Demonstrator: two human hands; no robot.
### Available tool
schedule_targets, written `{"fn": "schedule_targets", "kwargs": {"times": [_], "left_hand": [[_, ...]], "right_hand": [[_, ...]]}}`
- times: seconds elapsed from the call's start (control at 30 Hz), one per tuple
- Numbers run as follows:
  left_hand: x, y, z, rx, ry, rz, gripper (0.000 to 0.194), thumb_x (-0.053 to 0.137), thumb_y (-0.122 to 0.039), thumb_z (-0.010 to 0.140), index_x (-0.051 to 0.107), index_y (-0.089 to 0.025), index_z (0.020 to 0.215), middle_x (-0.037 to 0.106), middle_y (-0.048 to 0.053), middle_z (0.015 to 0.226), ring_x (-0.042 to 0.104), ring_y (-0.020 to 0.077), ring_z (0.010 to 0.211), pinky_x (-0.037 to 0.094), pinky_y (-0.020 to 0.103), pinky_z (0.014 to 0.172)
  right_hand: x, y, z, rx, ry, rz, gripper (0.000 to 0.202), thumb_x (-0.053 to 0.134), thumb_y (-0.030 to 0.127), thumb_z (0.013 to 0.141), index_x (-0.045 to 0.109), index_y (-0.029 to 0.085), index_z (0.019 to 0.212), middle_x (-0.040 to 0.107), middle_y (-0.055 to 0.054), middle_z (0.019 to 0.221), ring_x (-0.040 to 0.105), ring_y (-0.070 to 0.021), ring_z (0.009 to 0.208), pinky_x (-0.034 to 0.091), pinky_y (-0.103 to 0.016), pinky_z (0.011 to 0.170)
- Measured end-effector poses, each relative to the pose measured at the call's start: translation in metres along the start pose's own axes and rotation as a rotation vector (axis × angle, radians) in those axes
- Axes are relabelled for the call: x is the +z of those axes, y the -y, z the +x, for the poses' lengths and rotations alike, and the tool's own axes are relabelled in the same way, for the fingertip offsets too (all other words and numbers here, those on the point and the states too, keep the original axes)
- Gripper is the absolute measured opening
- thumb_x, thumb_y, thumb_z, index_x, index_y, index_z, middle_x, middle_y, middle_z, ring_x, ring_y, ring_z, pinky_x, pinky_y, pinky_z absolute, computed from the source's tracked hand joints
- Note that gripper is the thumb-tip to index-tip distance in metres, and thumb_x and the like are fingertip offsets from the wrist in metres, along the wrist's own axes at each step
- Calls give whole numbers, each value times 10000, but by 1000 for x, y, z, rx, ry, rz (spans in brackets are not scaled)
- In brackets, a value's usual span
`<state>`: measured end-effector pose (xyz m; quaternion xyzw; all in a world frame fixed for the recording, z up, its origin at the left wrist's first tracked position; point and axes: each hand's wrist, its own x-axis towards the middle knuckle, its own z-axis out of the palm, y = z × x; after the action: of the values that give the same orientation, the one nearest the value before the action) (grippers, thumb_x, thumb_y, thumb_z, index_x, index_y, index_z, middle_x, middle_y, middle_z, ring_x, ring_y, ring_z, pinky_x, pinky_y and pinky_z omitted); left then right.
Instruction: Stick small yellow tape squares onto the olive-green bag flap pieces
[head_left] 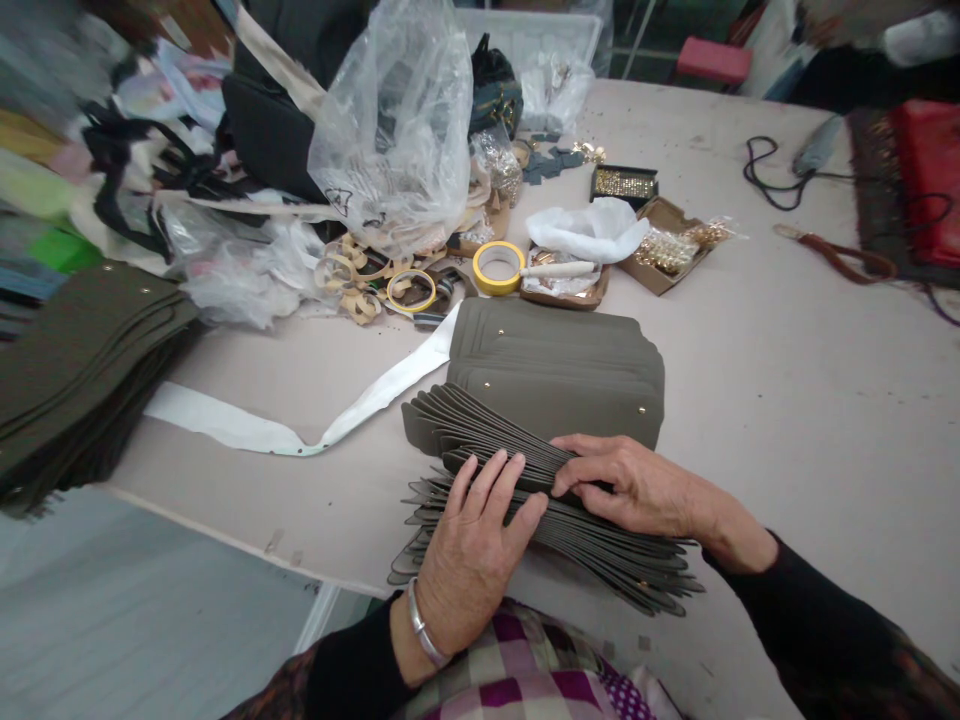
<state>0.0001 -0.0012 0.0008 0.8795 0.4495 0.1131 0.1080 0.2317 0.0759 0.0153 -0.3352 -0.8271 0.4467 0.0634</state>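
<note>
A thick fanned stack of dark olive leather-like panels [622, 570] stands on edge at the table's near side. My left hand [472, 545], with a silver bangle at the wrist, rests on its left part, fingers stretched out and slightly apart. The fingers of my right hand [626, 483] are bent around the upper edges near the middle, where the stack parts into two bunches; some fingertips are hidden between the panels. Just beyond lies a flatter pile of the same panels [555, 350], with small gold-coloured studs near the edges.
Another olive stack [82, 340] hangs over the table's left edge. A white strip [225, 415] runs from it to the middle pile. Farther back are yellow tape rolls [499, 268], a clear plastic bag [397, 140], a cardboard box of gold-coloured hardware [667, 245] and a brown strap [844, 255].
</note>
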Motion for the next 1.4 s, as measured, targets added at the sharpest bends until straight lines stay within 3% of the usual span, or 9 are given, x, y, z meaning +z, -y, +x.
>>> {"fn": "schedule_targets", "kwargs": {"times": [0.27,0.6,0.8,1.07,1.4], "left_hand": [[2,0,-1,-3,-1,30,342,432,-133,923,542,-213,1237,402,115,1442,296,286,1372,312,550,1095],[-4,-1,-2,13,-34,-49,302,419,-85,908,578,-206,1134,435,116,1411,330,276,1356,328,552,1084],[-7,-1,-7,-9,-73,-40,274,389,-60,911,603,-185,1026,493,116,1352,369,266,1331,365,540,1062],[-7,0,-6,-5,-73,-43,280,399,-55,902,600,-189,1045,496,120,1349,374,274,1328,360,547,1062],[-5,0,-8,-2,-58,-28,275,425,-59,897,600,-198,1059,496,115,1354,362,278,1337,355,548,1066]], "right_hand": [[-1,1,0,72,38,23,212,638,246,789,687,231,995,627,-107,1186,481,-249,1265,438,-355,963],[-1,1,1,31,12,21,234,557,141,812,679,234,988,650,-76,1098,506,-225,1238,453,-331,939],[1,3,-1,-22,12,2,269,496,107,834,688,232,976,579,-78,1235,556,-209,1163,465,-322,921],[1,4,-2,37,25,-22,175,630,256,811,685,231,976,604,-112,1213,456,-256,1286,441,-370,965],[3,1,-2,13,16,9,159,567,232,864,688,235,967,637,-89,1157,469,-237,1275,447,-365,964]]}}
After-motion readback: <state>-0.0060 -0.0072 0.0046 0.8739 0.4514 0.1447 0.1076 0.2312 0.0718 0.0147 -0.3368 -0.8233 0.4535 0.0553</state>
